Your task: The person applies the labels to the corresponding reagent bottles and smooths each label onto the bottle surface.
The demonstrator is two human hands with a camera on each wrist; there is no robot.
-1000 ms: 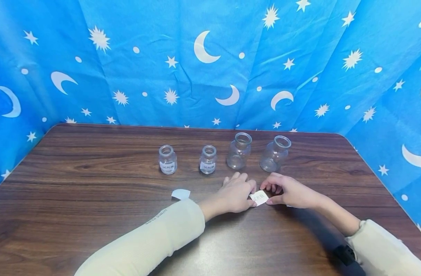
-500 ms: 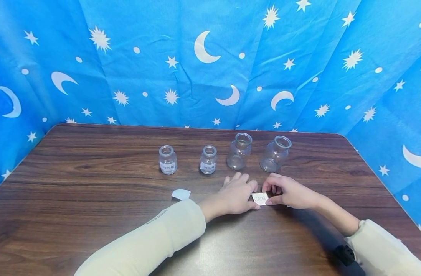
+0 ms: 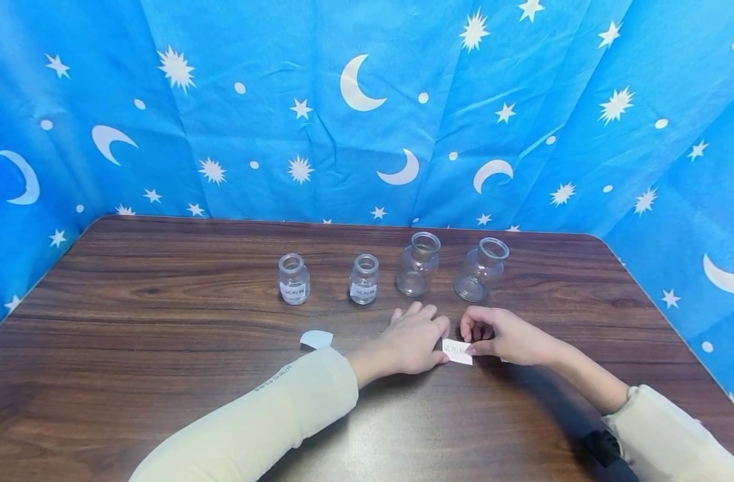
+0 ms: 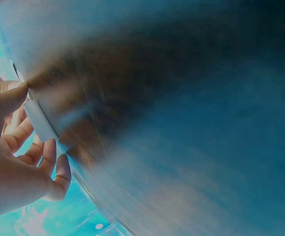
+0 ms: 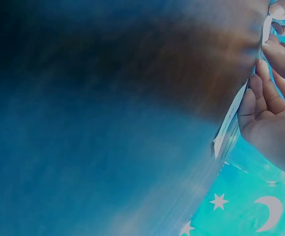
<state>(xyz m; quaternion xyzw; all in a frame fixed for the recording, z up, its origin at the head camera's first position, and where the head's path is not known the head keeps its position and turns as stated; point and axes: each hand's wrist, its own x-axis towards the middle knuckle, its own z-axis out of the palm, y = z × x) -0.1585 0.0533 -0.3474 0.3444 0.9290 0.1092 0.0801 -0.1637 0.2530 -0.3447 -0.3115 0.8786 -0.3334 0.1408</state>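
Note:
A white paper label [image 3: 453, 349] with handwritten dark characters lies between my hands, close over the table. My right hand [image 3: 502, 338] pinches its right side, the thumb over the paper's front and the other fingers curled behind. At the label's left edge, my left hand [image 3: 411, 341] rests on the table with its fingers spread and its thumb tip beside the paper. The left wrist view shows the label [image 4: 42, 120] edge-on among fingertips of both hands. Just beyond the hands stand two larger clear glass bottles [image 3: 416, 271], upright and without labels.
Two smaller glass bottles [image 3: 293, 278] with white labels stand to the left. A white paper piece [image 3: 316, 339] lies by the left sleeve, and another scrap [image 3: 504, 360] peeks out below my right wrist. A starry blue curtain [image 3: 258, 120] hangs behind the brown table [image 3: 132, 348].
The label has shifted slightly right and towards me, and turned a little, with the right fingers moving along it. My left thumb has drawn back a little. The bottles have stayed in place.

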